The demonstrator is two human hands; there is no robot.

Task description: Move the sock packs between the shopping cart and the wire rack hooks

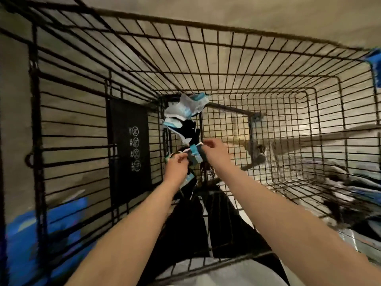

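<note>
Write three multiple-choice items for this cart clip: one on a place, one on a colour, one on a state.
1. Where are the hands working?
A. Inside a wire shopping cart
B. Over a sink
C. On a wooden desk

2. What colour is the strip pinched between the hands?
A. Red
B. Blue and white
C. Yellow

3. How are the two hands?
A. Both flat and open
B. One hangs idle
C. Both pinch the strip

Answers:
1 A: black wire mesh of the shopping cart surrounds both arms.
2 B: the torn label strip shows blue with white edges.
3 C: the left hand and the right hand each close fingertips on the strip.
</note>
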